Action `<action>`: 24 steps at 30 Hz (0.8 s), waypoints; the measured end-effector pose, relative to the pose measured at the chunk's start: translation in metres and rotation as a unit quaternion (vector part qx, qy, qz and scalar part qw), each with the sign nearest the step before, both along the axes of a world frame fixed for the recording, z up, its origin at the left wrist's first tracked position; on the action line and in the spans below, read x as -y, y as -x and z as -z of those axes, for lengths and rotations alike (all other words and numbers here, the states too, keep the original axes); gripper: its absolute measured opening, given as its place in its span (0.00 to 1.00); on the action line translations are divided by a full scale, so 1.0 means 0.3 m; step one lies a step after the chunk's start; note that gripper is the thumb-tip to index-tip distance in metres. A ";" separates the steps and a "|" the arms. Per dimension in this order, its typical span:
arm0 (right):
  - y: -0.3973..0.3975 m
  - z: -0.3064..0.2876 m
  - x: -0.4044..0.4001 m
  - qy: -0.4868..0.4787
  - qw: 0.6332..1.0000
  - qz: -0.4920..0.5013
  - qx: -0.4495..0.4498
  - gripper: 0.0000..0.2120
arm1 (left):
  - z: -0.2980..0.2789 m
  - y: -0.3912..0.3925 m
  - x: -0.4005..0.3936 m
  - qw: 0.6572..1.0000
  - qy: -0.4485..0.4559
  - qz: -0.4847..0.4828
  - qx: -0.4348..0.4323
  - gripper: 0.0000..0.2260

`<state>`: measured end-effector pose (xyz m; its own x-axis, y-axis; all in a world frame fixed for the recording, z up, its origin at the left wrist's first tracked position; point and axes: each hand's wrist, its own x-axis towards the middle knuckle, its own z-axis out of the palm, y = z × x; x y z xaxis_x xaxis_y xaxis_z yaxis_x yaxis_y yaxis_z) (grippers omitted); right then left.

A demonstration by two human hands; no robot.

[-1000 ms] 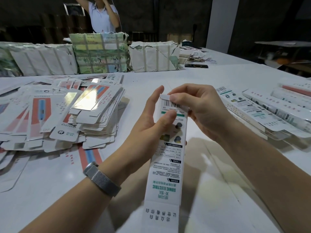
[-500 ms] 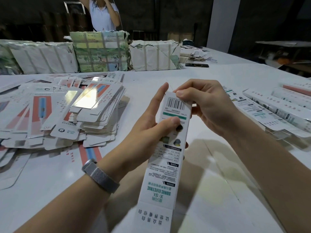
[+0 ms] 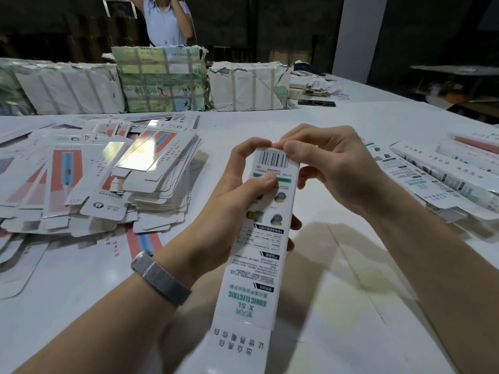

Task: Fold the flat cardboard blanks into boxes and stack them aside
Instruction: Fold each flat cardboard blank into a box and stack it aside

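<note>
A long white printed box [image 3: 259,255] with a barcode at its far end stands tilted above the table, its near flap hanging open toward me. My left hand [image 3: 232,201] grips the box's upper part, thumb on the printed face and fingers curled over the far end. My right hand [image 3: 332,168] pinches the far end at the barcode with thumb and fingertips. A big heap of flat blanks [image 3: 108,182] lies at the left. Folded boxes [image 3: 437,179] lie in a row at the right.
Strapped paper-wrapped bundles [image 3: 162,79] line the table's far side. A person [image 3: 167,20] stands behind them. A dark phone [image 3: 316,103] and loose papers lie at the back right. A loose blank [image 3: 140,241] lies under my left forearm on the white table [image 3: 351,306].
The far end flap has been closed down, so the barcode face now shows whole. My left fingers curled over the box's far end, and the box moved slightly nearer to me.
</note>
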<state>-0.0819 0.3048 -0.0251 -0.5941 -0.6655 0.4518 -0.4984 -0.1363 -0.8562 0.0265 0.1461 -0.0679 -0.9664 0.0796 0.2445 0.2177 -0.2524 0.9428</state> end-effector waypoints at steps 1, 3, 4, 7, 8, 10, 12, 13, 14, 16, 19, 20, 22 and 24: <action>0.000 -0.001 -0.001 0.001 1.000 -0.004 0.006 0.09 | 0.000 0.000 -0.001 1.000 -0.001 0.005 -0.002 0.13; -0.003 0.003 0.002 0.004 1.000 -0.010 0.019 0.10 | 0.000 0.001 0.000 1.000 -0.002 0.000 -0.009 0.13; -0.005 0.007 0.006 0.008 0.999 -0.014 0.029 0.10 | -0.001 0.002 0.002 1.000 -0.004 -0.011 -0.015 0.13; -0.014 0.018 0.023 0.014 0.997 -0.031 0.064 0.14 | -0.004 0.004 0.006 0.998 -0.014 -0.045 -0.029 0.13; -0.019 0.022 0.030 0.010 0.997 -0.035 0.073 0.16 | -0.004 0.004 0.007 0.998 -0.015 -0.058 -0.030 0.14; -0.032 0.029 0.047 -0.001 0.994 -0.042 0.103 0.18 | -0.005 0.008 0.004 0.995 -0.007 -0.092 -0.033 0.14; -0.045 0.038 0.066 0.005 0.991 -0.038 0.126 0.20 | -0.009 0.019 -0.002 0.991 0.011 -0.128 -0.044 0.15; -0.051 0.041 0.074 0.013 0.991 -0.029 0.127 0.21 | -0.014 0.026 -0.004 0.988 0.019 -0.142 -0.055 0.16; -0.058 0.044 0.081 0.015 0.993 -0.015 0.118 0.23 | -0.016 0.031 -0.002 0.986 0.022 -0.152 -0.066 0.17; -0.074 0.044 0.085 -0.021 0.998 0.041 0.049 0.29 | -0.019 0.028 0.009 0.984 0.007 -0.164 -0.072 0.19; -0.102 0.039 0.086 -0.141 0.979 0.098 -0.110 0.40 | -0.020 0.023 0.029 0.982 -0.024 -0.172 -0.073 0.21; -0.110 0.036 0.087 -0.166 0.971 0.104 -0.136 0.42 | -0.020 0.032 0.023 0.981 -0.025 -0.180 -0.075 0.22; -0.121 0.028 0.086 -0.199 0.958 0.121 -0.168 0.45 | -0.012 0.041 0.011 0.974 -0.014 -0.203 -0.096 0.22; -0.127 0.016 0.079 -0.235 0.941 0.146 -0.197 0.46 | 0.001 0.047 -0.008 0.974 -0.005 -0.202 -0.106 0.19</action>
<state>-0.0439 0.2811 -0.0300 -0.6306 -0.6814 0.3715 -0.7468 0.4024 -0.5296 0.0124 0.1484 -0.0681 -0.8460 -0.2998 0.4410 0.4909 -0.1149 0.8636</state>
